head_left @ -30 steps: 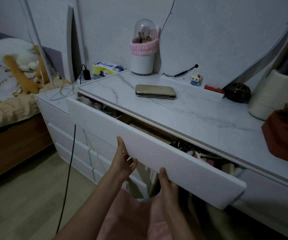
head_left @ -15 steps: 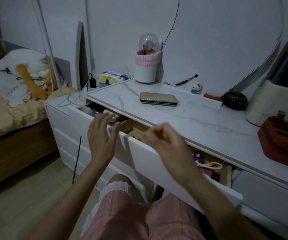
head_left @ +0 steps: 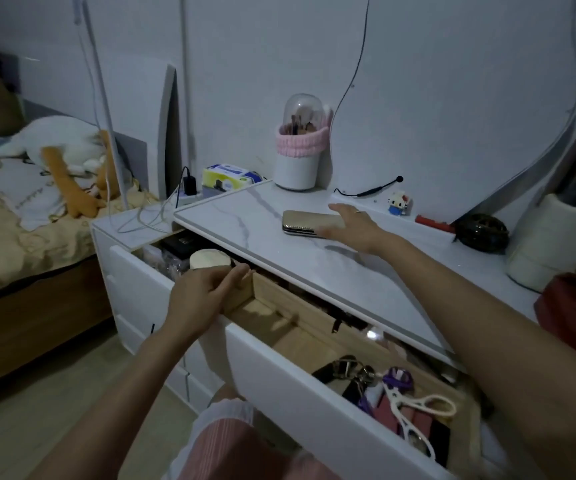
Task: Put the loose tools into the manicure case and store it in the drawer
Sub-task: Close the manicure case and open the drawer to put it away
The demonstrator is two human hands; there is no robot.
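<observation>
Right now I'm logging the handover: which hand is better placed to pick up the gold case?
Right. The right hand is already open at the case; the left hand rests on the drawer edge.

Right hand (head_left: 352, 225) spreads at the gold case (head_left: 309, 223); left hand (head_left: 203, 296) rests on the open drawer (head_left: 279, 368).

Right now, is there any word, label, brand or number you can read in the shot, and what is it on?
None can be read.
Tissue pack by the wall: blue and yellow print, too blurred to read.
Pillow on the bed: a line of dark lettering, too small and tilted to read.
Gold manicure case under the right hand: no text visible.
</observation>
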